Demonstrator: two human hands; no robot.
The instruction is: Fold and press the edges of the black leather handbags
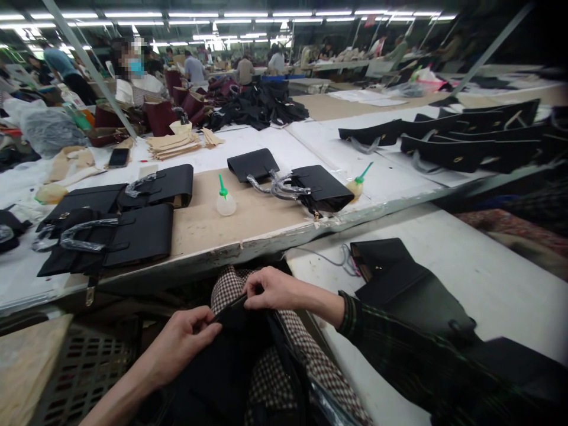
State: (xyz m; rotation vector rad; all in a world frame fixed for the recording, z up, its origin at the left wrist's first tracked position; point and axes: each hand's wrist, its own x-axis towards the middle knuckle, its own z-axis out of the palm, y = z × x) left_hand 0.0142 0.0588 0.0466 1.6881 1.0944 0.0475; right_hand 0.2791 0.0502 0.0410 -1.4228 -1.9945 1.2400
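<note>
Black bag (233, 346) at bottom centre of frame, mostly below the hands. Left hand (189, 334) and right hand (273, 289) each pinch its edge, which slants up-right; can't tell overall long axis.

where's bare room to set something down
Bare: brown paper between white bottle and the black bag on its right; side table right of its black pieces. Crowded: the bench's left end; the lap, where both hands hold black material.

Black material (222, 355) cropped (below), distant people (194, 68) blurred
</note>
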